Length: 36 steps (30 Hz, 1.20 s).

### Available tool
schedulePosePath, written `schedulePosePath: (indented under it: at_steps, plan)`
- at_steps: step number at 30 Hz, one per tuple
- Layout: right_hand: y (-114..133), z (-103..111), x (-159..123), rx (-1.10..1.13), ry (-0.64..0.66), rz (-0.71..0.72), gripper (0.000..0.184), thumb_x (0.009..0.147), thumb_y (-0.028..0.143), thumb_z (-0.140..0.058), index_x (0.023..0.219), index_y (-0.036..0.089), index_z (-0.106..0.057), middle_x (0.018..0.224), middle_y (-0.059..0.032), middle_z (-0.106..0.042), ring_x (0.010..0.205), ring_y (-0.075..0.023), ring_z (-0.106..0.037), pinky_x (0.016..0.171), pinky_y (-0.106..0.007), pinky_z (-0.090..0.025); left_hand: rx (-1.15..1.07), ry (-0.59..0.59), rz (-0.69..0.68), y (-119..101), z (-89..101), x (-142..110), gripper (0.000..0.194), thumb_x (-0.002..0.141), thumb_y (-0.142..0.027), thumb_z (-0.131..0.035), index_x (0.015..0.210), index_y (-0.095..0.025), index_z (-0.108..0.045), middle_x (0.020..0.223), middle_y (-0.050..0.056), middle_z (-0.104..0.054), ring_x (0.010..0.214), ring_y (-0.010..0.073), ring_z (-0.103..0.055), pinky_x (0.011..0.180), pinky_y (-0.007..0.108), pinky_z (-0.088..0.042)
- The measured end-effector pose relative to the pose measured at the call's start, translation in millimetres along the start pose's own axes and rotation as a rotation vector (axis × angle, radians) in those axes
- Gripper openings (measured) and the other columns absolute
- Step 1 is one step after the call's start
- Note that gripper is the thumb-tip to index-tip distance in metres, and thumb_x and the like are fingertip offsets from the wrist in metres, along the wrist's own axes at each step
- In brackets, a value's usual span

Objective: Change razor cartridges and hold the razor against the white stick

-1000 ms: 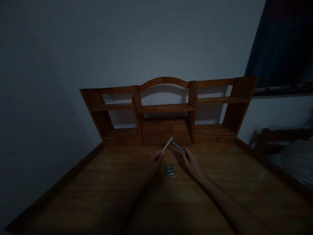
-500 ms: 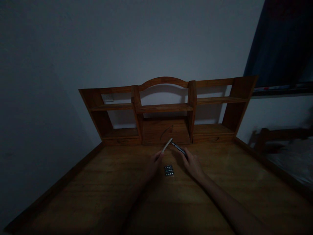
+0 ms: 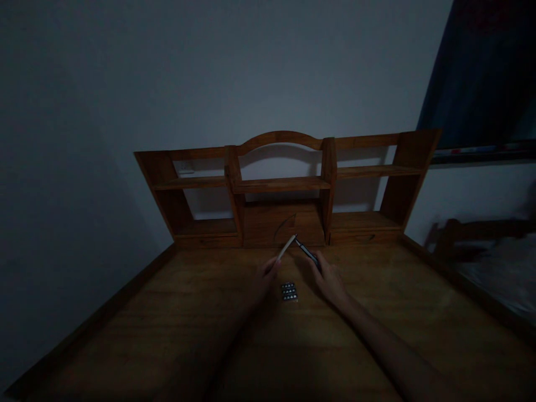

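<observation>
My left hand [image 3: 267, 273] is closed around the lower end of a thin pale stick [image 3: 286, 247], which slants up to the right. My right hand [image 3: 329, 274] grips a slim pen-like tool [image 3: 307, 253], dark with a light stripe and a narrow dark tip. The tool slants up to the left, its tip at the stick's upper end; whether they touch I cannot tell. On the desk between my forearms lies a small dark item [image 3: 289, 291] with rows of whitish marks. The dim light hides finer detail.
Both hands are above a wooden desk [image 3: 167, 324] with raised side edges. A wooden shelf unit [image 3: 281, 184] stands along its back against the wall. To the right are a dark window or curtain [image 3: 481, 84] and a wooden frame with pale cloth [image 3: 498, 273].
The tool's tip has shifted slightly up and right, and its thin end shows more clearly. The stick has tilted very slightly. Both hands keep their grip.
</observation>
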State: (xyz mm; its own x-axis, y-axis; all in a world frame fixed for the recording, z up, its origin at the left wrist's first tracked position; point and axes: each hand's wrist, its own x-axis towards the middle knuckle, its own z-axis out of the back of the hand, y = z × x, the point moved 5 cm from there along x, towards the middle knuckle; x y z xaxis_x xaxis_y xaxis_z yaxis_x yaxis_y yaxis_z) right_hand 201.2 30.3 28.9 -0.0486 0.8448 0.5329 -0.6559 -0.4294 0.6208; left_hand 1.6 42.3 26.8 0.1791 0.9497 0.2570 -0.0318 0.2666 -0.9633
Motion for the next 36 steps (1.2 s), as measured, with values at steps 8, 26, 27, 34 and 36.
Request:
schedulePosePath:
  at_steps: [8,26,27,34,36]
  plan:
    - [1.4,0.6,-1.1,0.012,0.034,0.010,0.036,0.097,0.046,-0.034,0.115,0.023,-0.054,0.095,-0.0080,-0.073,0.084,-0.0259,-0.069,0.072,-0.032,-0.049,0.027,-0.026,0.015,8.3,6.6,3.5,0.044,0.084,-0.057,-0.052,0.106,-0.023,-0.069,0.109,0.004,-0.070,0.105,0.0226,-0.061,0.097,0.036,-0.044]
    - [-1.3,-2.9,-0.9,-0.051,0.037,0.022,0.038,0.096,0.046,-0.035,0.115,0.021,-0.057,0.093,-0.0088,-0.073,0.083,-0.0246,-0.069,0.071,-0.030,-0.048,0.264,-0.024,-0.039,12.1,7.3,4.0,0.047,0.089,-0.056,-0.042,0.111,-0.021,-0.066,0.114,0.005,-0.069,0.107,0.0232,-0.060,0.099,0.037,-0.043]
    - [-0.9,-2.3,-1.1,-0.053,0.029,0.019,0.037,0.096,0.046,-0.035,0.114,0.021,-0.057,0.093,-0.0087,-0.073,0.083,-0.0245,-0.069,0.071,-0.030,-0.048,0.286,-0.023,-0.042,14.0,8.0,4.8,0.048,0.089,-0.056,-0.041,0.111,-0.021,-0.066,0.113,0.005,-0.069,0.107,0.0231,-0.061,0.098,0.037,-0.043]
    - [0.5,-0.3,-1.5,-0.055,0.008,0.039,0.037,0.095,0.046,-0.036,0.111,0.022,-0.059,0.089,-0.0090,-0.073,0.079,-0.0251,-0.069,0.066,-0.030,-0.048,0.417,-0.099,-0.052,24.9,18.5,9.1,0.047,0.089,-0.056,-0.044,0.113,-0.022,-0.066,0.115,0.006,-0.068,0.108,0.0234,-0.061,0.098,0.038,-0.044]
    - [0.5,-0.8,-1.5,-0.047,0.015,0.041,0.037,0.096,0.045,-0.036,0.112,0.022,-0.059,0.090,-0.0088,-0.073,0.080,-0.0249,-0.069,0.067,-0.030,-0.048,0.439,-0.099,-0.059,26.8,19.6,9.7,0.046,0.089,-0.054,-0.043,0.113,-0.023,-0.066,0.113,0.006,-0.069,0.104,0.0230,-0.062,0.095,0.038,-0.045]
